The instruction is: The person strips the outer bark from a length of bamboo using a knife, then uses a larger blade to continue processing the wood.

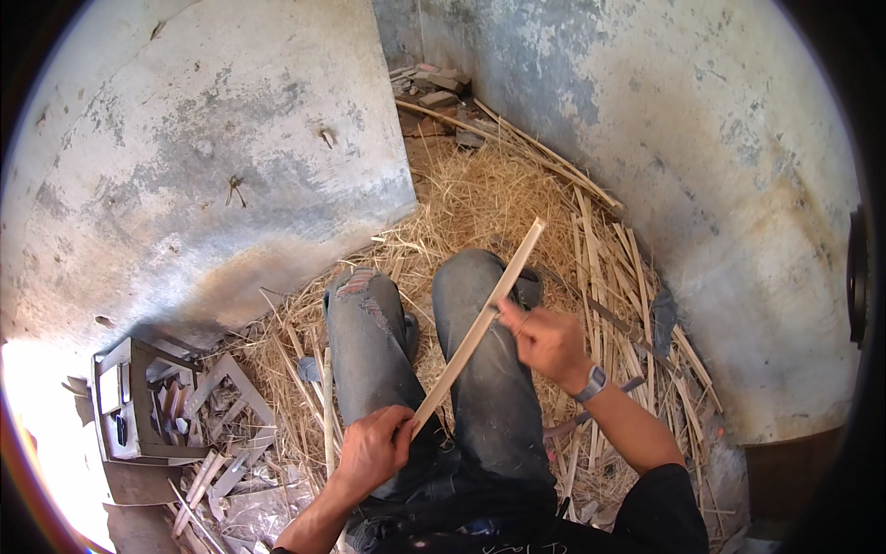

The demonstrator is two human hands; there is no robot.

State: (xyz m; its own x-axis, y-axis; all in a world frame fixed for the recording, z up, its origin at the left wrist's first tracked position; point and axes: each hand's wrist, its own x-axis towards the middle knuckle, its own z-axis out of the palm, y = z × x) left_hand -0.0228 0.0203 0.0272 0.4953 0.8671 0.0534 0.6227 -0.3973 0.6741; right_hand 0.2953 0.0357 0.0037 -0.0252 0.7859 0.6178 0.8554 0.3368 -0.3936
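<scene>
A long, flat, pale bamboo strip point(469, 343) slants across my lap, its far end rising past my right knee. My left hand point(377, 447) is closed around its near end. Beside the strip's upper half is my right hand point(546, 340), with fingers curled and their tips at the strip's right edge. Whether those fingers grip a small tool or the strip itself cannot be made out. A watch point(592, 383) circles my right wrist. My jeans-covered legs point(480, 397) are bent beneath the strip.
Shavings point(489, 194) cover the floor ahead. Split strips point(595, 258) lie in a pile along the right wall point(720, 166). At left, a metal-framed box point(138, 397) stands by scrap pieces point(235, 392). A whitewashed wall point(277, 120) juts in from the left; rubble point(434, 88) lies in the far corner.
</scene>
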